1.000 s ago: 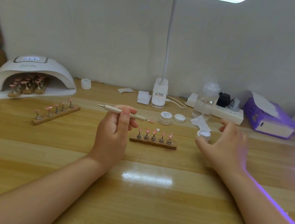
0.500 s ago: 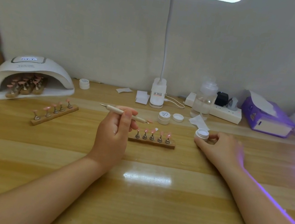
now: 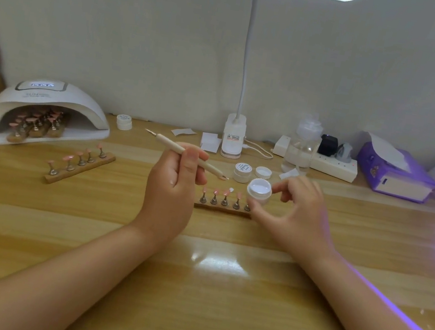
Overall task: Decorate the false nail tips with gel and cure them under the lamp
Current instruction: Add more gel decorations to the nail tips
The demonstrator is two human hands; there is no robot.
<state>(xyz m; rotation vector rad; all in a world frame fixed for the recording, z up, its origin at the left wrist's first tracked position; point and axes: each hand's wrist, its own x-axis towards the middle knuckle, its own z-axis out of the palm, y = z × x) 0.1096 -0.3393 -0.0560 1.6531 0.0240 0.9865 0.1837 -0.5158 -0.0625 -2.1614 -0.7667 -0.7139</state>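
Head view is all I have, so I read everything from it. At centre frame my left hand (image 3: 174,186) is wrapped around a brush (image 3: 189,155), the handle slanting from upper left down to a fine tip that hangs just beside the open jar (image 3: 259,190). My right hand (image 3: 295,216) pinches that jar between thumb and fingers, lifted off the table (image 3: 189,290) and tipped toward the brush, its pale gel showing inside.

Directly below the jar, a wooden strip (image 3: 222,209) lies across the middle of the frame carrying a row of pink nail tips (image 3: 226,193) on little metal stands; the rightmost stand is partly hidden behind the jar. One tip seems to carry a white mark, though at this distance I cannot be sure it is gel.

At middle left a second strip of tips (image 3: 79,167) lies at an angle, and behind it, at the left edge, the curing lamp (image 3: 46,113) has more loaded strips sitting under its arch. At the right edge a purple glow spills over the wood. A closed jar (image 3: 242,172) and a loose lid (image 3: 263,172) sit just behind the raised jar.

My judgement: several batches look handled, some already under the lamp, while the centre row is only now being worked. Loading the brush, decorating these five and curing them remains.
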